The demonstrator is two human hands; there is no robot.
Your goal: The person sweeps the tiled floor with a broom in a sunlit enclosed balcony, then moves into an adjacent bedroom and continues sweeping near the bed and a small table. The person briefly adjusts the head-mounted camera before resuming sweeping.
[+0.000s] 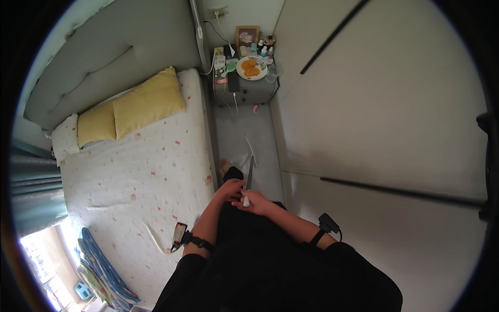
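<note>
A long-handled floor tool with a grey pole [250, 173], a mop or a squeegee, slants from my hands down to the floor. My right hand [254, 202] is closed around the pole near its pale rounded end. Just left of it, my left hand [233, 188] lies against or close beside the pole with its fingers partly curled; whether they grip it cannot be made out. On the floor ahead, the tool's thin white head [249, 145] looks blurred and partly see-through. My foot in a sandal or slipper [225, 167] is to the left of the pole.
A bed [148, 171] with yellow pillows [150, 105] borders the narrow floor on the left; pale wardrobe doors [374, 117] border it on the right. The nightstand [257, 92] ahead bears a plate of food [252, 77], a phone [233, 82] and bottles. A pink object [255, 109] lies before it.
</note>
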